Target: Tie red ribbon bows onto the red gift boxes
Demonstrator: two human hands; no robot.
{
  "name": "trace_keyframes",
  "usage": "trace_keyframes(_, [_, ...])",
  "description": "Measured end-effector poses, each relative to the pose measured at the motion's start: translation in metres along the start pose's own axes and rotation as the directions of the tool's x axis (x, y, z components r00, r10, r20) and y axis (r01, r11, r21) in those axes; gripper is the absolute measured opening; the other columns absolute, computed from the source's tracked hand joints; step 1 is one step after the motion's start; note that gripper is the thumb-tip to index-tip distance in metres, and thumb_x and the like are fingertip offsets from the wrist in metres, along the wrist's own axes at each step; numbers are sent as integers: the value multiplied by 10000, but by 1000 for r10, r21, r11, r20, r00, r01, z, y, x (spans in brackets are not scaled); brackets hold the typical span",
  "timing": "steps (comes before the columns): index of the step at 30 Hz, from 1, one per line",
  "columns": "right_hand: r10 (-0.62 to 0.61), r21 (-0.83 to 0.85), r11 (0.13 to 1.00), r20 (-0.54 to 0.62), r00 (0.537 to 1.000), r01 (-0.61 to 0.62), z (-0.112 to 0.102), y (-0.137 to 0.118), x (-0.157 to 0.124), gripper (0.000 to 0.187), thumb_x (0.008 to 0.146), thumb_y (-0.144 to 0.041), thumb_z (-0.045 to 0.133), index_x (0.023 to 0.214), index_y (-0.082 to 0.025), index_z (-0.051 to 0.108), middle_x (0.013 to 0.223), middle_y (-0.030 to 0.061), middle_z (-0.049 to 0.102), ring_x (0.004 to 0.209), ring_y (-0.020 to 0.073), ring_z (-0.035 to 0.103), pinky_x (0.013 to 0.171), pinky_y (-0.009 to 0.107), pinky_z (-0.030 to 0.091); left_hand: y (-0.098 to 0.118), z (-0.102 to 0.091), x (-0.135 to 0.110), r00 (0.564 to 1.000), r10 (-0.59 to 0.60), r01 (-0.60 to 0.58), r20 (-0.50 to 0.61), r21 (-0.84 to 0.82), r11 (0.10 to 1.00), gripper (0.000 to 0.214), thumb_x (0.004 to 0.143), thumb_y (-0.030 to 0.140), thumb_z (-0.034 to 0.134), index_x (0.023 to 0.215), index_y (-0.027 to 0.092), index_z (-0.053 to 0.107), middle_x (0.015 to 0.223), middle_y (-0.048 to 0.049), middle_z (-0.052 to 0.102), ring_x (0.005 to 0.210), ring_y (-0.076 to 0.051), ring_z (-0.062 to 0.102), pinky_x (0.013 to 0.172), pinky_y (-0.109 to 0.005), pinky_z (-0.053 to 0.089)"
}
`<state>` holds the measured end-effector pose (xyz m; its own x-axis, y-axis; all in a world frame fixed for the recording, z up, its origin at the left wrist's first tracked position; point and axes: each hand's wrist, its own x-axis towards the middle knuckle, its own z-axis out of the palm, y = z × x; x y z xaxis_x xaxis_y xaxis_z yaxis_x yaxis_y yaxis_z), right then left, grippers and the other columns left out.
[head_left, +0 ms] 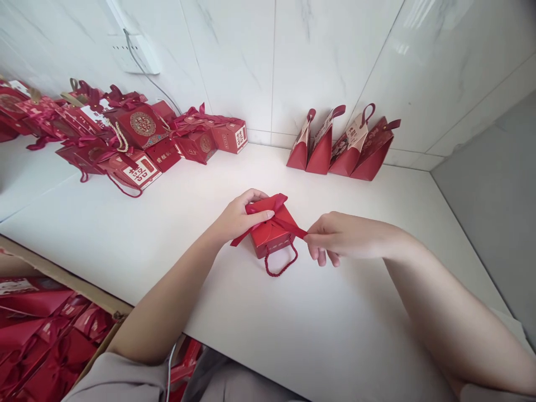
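Observation:
A small red gift box (260, 242) stands on the white table, tied on top with a red ribbon (290, 225). My left hand (245, 215) is closed around the box's far left side, its thumb pressing on the ribbon's crossing and its other fingers partly hidden behind. Between thumb and forefinger, my right hand (341, 234) pinches the ribbon's right end and holds it taut, away from the box. Another ribbon tail hangs past the left side. From the box's front a dark red rope handle (281, 274) loops down to the tabletop.
Several red gift boxes (140, 125) with ribbons crowd the back left. Several triangular red boxes (319, 153) with loop handles line the tiled wall at the back right. A carton (109, 304) at lower left holds more red boxes. A socket (133, 56) with a cable is on the wall.

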<state>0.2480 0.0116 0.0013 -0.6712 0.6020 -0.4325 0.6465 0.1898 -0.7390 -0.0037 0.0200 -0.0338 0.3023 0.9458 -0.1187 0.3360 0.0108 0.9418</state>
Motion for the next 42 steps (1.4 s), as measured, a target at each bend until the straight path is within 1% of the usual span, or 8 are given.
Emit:
trace_keyframes(2, [-82, -256, 967, -296, 952, 4, 12, -12, -8, 380, 954, -404, 458, 686, -196, 628, 646, 72, 649, 507, 171, 540, 490, 320, 380, 1, 0, -1, 1000, -18, 18, 8, -40, 999, 434, 789, 483, 705, 1117, 227, 580, 1174, -68, 652, 988, -231, 653, 816, -363, 541])
trace_keyframes(5, [-414, -591, 807, -577, 704, -9, 38, -32, -11, 266, 982, -332, 427, 882, -189, 629, 781, 100, 663, 692, 226, 591, 554, 344, 391, 3, -1, -1, 999, -50, 51, 10, -82, 995, 426, 807, 513, 679, 1107, 225, 585, 1129, -66, 669, 975, -226, 652, 817, -357, 530])
trace_keyframes(10, [-841, -920, 386, -320, 436, 67, 82, -36, 16, 172, 942, -144, 474, 968, -190, 638, 1122, 91, 661, 999, 235, 577, 906, 426, 454, 2, -1, 0, 1000, -3, 4, 5, -107, 994, 402, 824, 504, 662, 1093, 214, 599, 1101, -58, 677, 997, -230, 641, 869, -368, 509])
trace_keyframes(12, [-886, -956, 287, -243, 394, 54, 95, -29, 29, 180, 941, -162, 492, 1022, -169, 652, 1295, 108, 604, 1169, 258, 524, 1041, 488, 406, 0, 0, 1, 1000, 23, -24, -11, -100, 995, 389, 821, 509, 657, 1075, 217, 615, 1108, -51, 670, 1015, -234, 630, 888, -374, 505])
trace_keyframes(22, [-810, -910, 386, -255, 528, 151, 94, -26, 40, 375, 975, -111, 404, 1311, -94, 570, 1490, 138, 465, 1412, 281, 368, 1178, 609, 264, 0, -1, 4, 999, 19, -25, -49, -118, 993, 359, 872, 530, 565, 1015, 210, 643, 1012, -24, 652, 973, -199, 595, 882, -340, 481])
trace_keyframes(28, [-771, -865, 465, -292, 566, 188, 89, -25, 40, 340, 1016, -254, 393, 1157, -98, 659, 1402, 173, 541, 1374, 302, 420, 1183, 591, 265, -2, -1, 4, 1000, 29, -29, -2, -146, 989, 344, 885, 508, 555, 1045, 211, 623, 1038, -32, 646, 926, -184, 604, 851, -323, 484])
trace_keyframes(36, [-775, -838, 473, -248, 581, 274, 82, -20, 41, 433, 950, -27, 353, 1347, -67, 523, 1425, 162, 527, 1397, 285, 392, 1183, 604, 228, -9, -5, 8, 1000, 25, -25, -11, -50, 998, 350, 914, 528, 503, 972, 199, 609, 902, -15, 623, 826, -159, 568, 767, -297, 459])
trace_keyframes(42, [-716, -523, 646, -164, 678, 556, 37, -29, 6, 290, 947, -71, 439, 1039, -169, 696, 1173, 75, 690, 1074, 196, 642, 1024, 383, 477, -9, -9, 7, 996, 87, -88, 14, 29, 996, 354, 933, 506, 481, 1024, 191, 614, 1037, -43, 650, 959, -204, 590, 865, -336, 459])
